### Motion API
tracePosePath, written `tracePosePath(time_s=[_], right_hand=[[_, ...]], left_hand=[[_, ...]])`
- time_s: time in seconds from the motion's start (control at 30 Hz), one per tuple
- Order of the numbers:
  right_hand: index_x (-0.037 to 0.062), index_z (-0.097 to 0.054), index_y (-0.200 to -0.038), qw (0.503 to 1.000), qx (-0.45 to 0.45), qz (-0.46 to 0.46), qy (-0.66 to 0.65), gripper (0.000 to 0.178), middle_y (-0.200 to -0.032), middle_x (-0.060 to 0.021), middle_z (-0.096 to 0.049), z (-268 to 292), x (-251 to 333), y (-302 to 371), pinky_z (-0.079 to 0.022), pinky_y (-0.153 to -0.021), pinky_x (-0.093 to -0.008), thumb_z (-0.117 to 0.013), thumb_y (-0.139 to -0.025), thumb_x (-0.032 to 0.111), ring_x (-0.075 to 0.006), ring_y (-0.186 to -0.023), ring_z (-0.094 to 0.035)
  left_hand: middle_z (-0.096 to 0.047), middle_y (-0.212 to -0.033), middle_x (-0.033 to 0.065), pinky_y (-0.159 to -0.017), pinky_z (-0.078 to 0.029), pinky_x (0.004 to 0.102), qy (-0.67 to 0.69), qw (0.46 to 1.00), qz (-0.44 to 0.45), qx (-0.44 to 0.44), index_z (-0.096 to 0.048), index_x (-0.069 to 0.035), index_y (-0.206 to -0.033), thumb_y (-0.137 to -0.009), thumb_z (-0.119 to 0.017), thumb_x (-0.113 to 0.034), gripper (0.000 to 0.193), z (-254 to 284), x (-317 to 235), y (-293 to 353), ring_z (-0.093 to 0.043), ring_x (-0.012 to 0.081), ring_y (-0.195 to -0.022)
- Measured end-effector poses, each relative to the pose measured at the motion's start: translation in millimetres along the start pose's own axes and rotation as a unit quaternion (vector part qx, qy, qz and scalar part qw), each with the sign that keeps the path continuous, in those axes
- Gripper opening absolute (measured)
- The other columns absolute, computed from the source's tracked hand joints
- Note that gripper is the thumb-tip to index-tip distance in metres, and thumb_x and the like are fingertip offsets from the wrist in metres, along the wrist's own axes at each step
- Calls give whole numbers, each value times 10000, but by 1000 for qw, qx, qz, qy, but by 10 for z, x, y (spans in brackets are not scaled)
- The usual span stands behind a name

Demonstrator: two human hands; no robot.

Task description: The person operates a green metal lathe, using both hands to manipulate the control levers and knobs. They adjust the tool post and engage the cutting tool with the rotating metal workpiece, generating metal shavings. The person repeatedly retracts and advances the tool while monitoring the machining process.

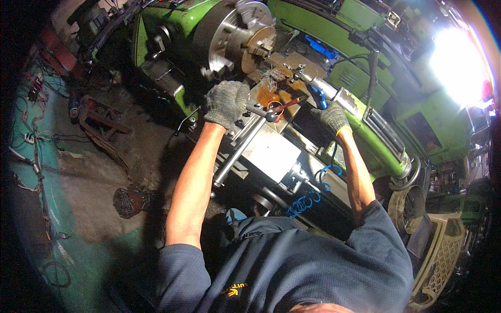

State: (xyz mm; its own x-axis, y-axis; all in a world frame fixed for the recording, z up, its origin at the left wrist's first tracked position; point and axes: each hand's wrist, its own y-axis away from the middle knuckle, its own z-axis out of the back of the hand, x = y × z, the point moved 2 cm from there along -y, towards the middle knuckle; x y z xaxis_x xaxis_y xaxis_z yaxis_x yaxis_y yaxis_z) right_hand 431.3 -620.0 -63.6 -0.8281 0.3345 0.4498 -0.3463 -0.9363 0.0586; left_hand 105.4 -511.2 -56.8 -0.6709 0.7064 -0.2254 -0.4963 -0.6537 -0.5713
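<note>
A metal lathe chuck with a round disc in front of it is at the far middle, blurred at its jaws. Closed in a fist, my gloved left hand is beside the tool post lever; what lies inside the fingers is hidden. My gloved right hand grips a blue air blow gun, its nozzle end toward the carriage. Between the hands stand a small orange-rimmed cup and a red-handled brush. Metal shavings and brown fluid lie near the disc.
A coiled blue hose hangs over the lathe's near side. A long bar handle slants toward me beside a pale flat plate. Green machine housing runs along the far right. A dark bundle sits on the floor left.
</note>
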Motion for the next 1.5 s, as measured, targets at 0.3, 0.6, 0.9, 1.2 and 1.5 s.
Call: tracePosePath(time_s=[0.3, 0.6, 0.9, 1.2, 1.5], right_hand=[[17, -731, -960, 999, -31, 23, 22, 490, -931, -274, -712, -104, 28, -234, -528, -837, -495, -745, -820, 486, -415, -934, -698], [17, -733, -997, 1000, -2, -1, 23, 468, -955, -265, -718, 49, 55, 30, -538, -847, -488, -731, -834, 456, -412, -930, -706], [-1, -699, -1109, 998, 10, -4, -55, 624, -1046, -254, -726, 27, 59, -265, -535, -875, -448, -797, -755, 504, -369, -987, -711], [-6, -739, -826, 993, 67, 44, -89, 458, -683, -148, -708, -197, 321, -858, -539, -633, -393, -786, -775, 447, -253, -642, -703], [-27, -747, -870, 994, 83, 73, -4, 499, -737, -184, -721, -212, 397, -1030, -540, -652, -414, -743, -810, 468, -258, -671, -716]], left_hand=[[-664, -854, 161, -740, -491, 507, 24, 999, 34, 14, -686, -85, -840, -954, -512, -278, 284, 1, -7, -17, -635, 387, -834], [-632, -760, 164, -687, -486, 520, 40, 998, -1, -46, -640, -83, -747, -947, -552, -261, 282, -32, 35, 18, -628, 389, -766], [-621, -728, 165, -657, -483, 520, 56, 995, -22, -85, -620, -72, -715, -943, -566, -243, 291, -72, 14, 0, -623, 395, -731], [-651, -822, 156, -742, -492, 494, 13, 999, -18, -27, -671, -63, -835, -895, -571, -190, 172, -58, 56, 38, -630, 381, -830], [-653, -809, 179, -739, -479, 502, 70, 997, 37, -21, -683, -45, -808, -931, -548, -218, 252, -24, 14, 12, -617, 405, -806]])
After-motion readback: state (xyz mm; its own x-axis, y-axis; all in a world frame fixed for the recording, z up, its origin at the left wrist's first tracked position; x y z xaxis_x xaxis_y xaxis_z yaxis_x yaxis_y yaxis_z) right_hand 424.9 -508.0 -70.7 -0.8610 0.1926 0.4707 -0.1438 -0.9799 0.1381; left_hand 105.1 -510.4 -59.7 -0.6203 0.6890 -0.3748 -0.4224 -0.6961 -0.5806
